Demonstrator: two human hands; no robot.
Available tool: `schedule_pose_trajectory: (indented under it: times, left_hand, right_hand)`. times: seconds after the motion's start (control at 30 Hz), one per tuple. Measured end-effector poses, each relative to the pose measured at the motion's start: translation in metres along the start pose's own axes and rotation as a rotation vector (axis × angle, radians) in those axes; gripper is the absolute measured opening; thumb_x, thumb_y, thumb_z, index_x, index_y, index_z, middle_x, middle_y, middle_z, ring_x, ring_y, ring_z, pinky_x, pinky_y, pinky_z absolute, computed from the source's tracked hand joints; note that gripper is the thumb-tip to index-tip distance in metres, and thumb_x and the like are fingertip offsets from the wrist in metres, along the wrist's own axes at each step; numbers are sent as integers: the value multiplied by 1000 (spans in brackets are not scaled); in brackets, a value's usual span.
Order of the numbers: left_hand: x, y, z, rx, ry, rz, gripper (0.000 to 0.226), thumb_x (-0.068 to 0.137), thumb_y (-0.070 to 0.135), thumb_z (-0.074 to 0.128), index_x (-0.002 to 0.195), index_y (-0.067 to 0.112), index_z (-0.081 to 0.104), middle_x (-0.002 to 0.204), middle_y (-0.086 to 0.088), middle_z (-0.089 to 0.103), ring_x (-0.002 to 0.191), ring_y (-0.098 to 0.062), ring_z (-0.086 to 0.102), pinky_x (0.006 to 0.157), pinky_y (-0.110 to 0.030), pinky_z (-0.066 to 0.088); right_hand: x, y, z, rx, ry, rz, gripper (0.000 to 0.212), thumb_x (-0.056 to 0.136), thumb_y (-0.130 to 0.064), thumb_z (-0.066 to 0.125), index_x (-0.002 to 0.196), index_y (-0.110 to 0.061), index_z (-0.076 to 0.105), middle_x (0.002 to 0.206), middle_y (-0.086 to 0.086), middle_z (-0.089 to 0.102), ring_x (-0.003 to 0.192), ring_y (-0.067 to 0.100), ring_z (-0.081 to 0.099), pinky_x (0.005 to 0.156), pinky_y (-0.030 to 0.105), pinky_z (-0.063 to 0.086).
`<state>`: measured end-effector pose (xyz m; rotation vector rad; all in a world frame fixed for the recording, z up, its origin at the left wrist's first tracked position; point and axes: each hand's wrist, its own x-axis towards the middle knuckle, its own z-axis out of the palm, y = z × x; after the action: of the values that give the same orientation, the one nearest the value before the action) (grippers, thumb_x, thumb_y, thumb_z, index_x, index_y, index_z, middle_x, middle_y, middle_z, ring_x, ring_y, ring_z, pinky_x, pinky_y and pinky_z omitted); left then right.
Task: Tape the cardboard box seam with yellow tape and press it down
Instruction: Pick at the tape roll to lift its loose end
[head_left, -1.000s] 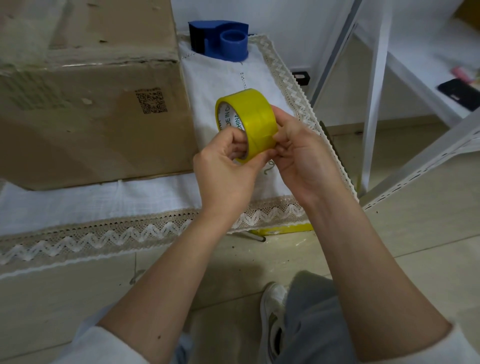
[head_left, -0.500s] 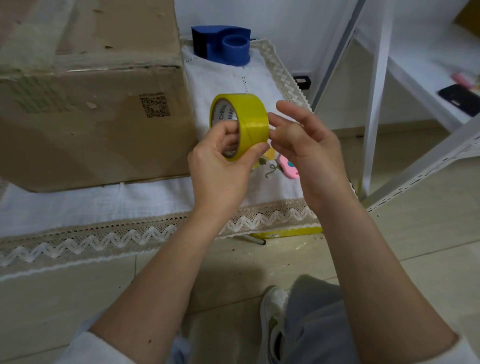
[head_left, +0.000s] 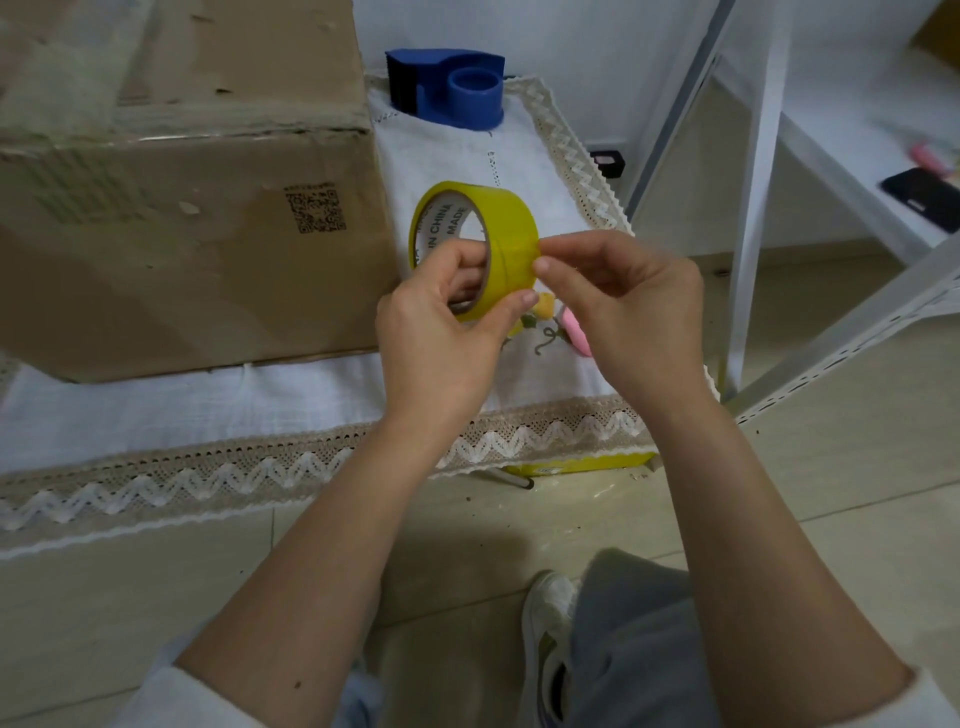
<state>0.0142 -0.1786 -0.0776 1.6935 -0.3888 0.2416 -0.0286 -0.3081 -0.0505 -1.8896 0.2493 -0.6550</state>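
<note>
Nearest the camera, two bare forearms reach forward over the tiled floor, above a grey trouser leg and a white shoe (head_left: 545, 639). The left hand (head_left: 441, 332) grips the round roll of yellow tape (head_left: 480, 244), thumb on its outer band and fingers through the core, holding it above the surface. The right hand (head_left: 628, 306), just beside the roll, pinches at the roll's right edge with thumb and forefinger. Beyond lies the white lace-trimmed cloth (head_left: 218, 405) carrying the large brown cardboard box (head_left: 171, 208) to the left, and farthest back a blue plastic tape dispenser (head_left: 452, 88).
</note>
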Motion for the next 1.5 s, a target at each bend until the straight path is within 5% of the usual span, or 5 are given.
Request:
schedule_pose_trajectory:
  times: [0.67,0.9,1.07,1.3,1.5]
  left_hand:
    - [-1,0,3,18,-1,-11,28,70,14,87,86,24,66,78,12,73,69,3,69,69,-15,53]
    - [2,2,2,-53,23,-84,24,74,19,86,91,19,69,81,6,76,67,-3,69,65,-16,51]
    - [1,2,2,-15,6,-63,26,71,21,87,88,22,67,80,7,76,69,-1,70,67,-15,52]
    - [0,5,3,5,0,-37,36,69,17,89,80,36,60,75,13,72,65,6,66,66,-11,50]
    - [0,4,6,-44,-1,-108,28,69,15,88,83,22,65,74,8,74,65,-7,71,63,-25,58]
  right_hand:
    - [-2,10,11,-415,-81,-188,8,97,-28,46,91,-26,52,89,-3,61,84,20,59,73,48,52]
    - [-6,9,11,-254,14,-231,24,92,-30,66,115,-24,65,106,-7,63,88,10,65,75,34,57]
    - [-4,10,12,-222,111,-234,11,87,-24,74,96,-20,76,90,-5,70,73,5,66,66,30,56]
    - [-4,13,17,-397,122,-271,12,95,-25,60,96,-15,67,96,-1,65,80,16,62,67,45,54]
    - [-4,13,17,-471,90,-303,13,98,-22,53,97,-13,63,97,-5,57,83,10,51,66,36,47]
